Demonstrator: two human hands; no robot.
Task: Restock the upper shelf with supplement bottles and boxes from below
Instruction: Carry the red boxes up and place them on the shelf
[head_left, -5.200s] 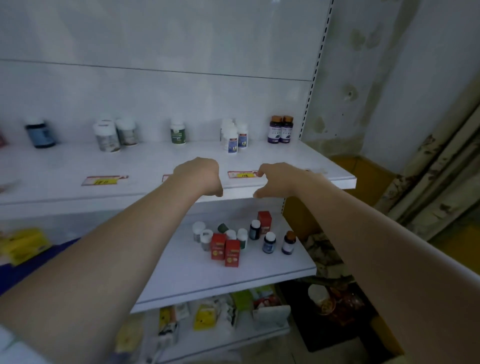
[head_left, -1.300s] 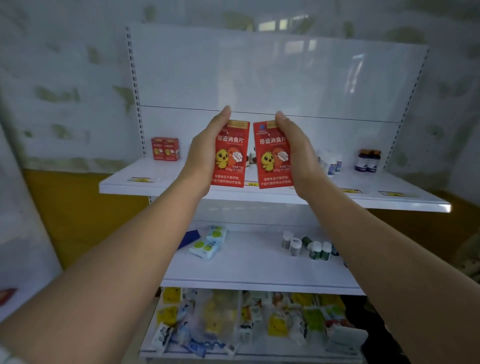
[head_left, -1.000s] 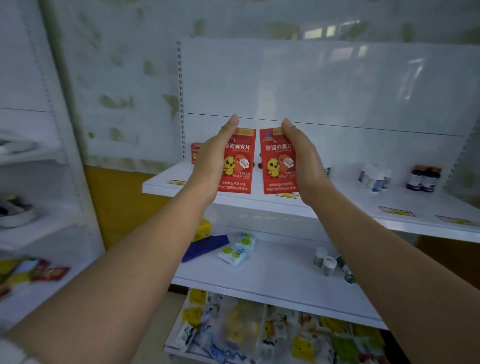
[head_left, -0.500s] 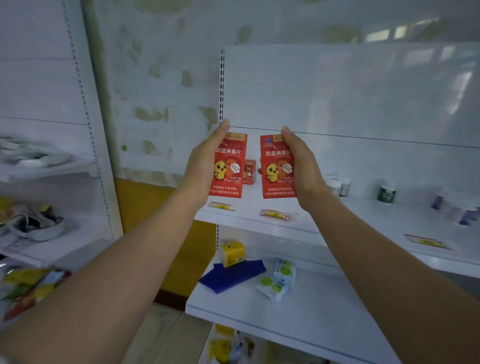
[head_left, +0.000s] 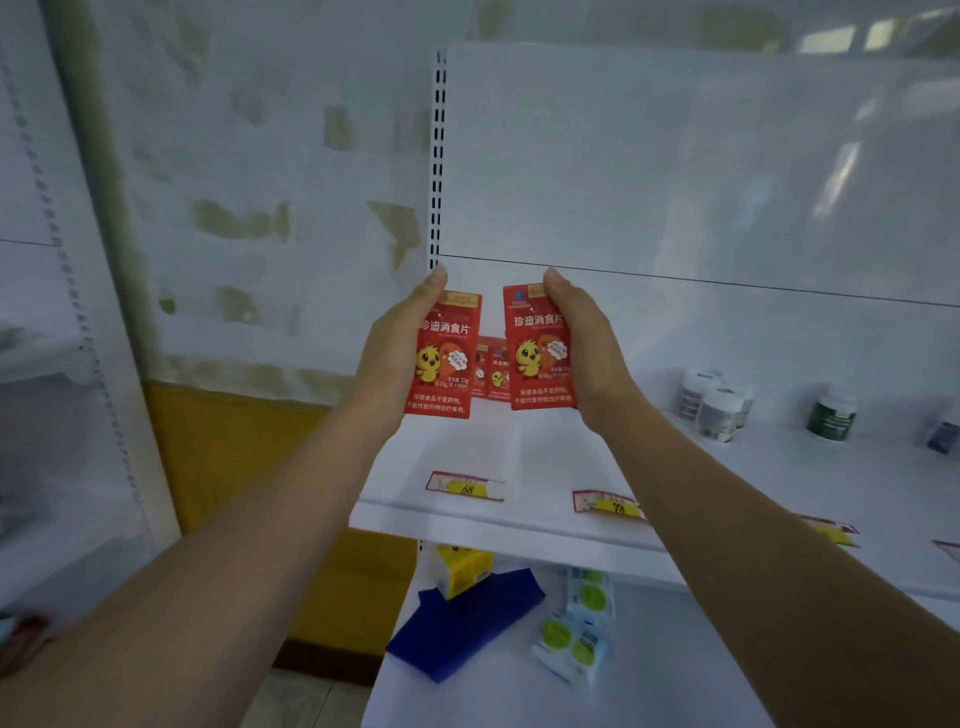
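Note:
Each hand holds an upright red supplement box with a yellow chick on its front. My left hand (head_left: 392, 353) grips the left red box (head_left: 442, 358); my right hand (head_left: 589, 358) grips the right red box (head_left: 537, 353). Both boxes hover over the left end of the upper shelf (head_left: 467, 452). Between them, two matching red boxes (head_left: 491, 374) stand against the back panel. White-capped bottles (head_left: 714, 402) and a dark green bottle (head_left: 831, 415) stand further right on the same shelf.
Price tags (head_left: 465, 486) lie along the upper shelf's front edge. The lower shelf (head_left: 467, 696) carries a yellow box (head_left: 462, 571), a blue pack (head_left: 467, 621) and white-green boxes (head_left: 574, 644). Another shelving unit (head_left: 57, 364) stands at left, with a yellow-painted wall base between.
The view has swung left and closer to the shelf's left end. Both hands carried the red boxes leftward and lower, in front of the two red boxes standing there.

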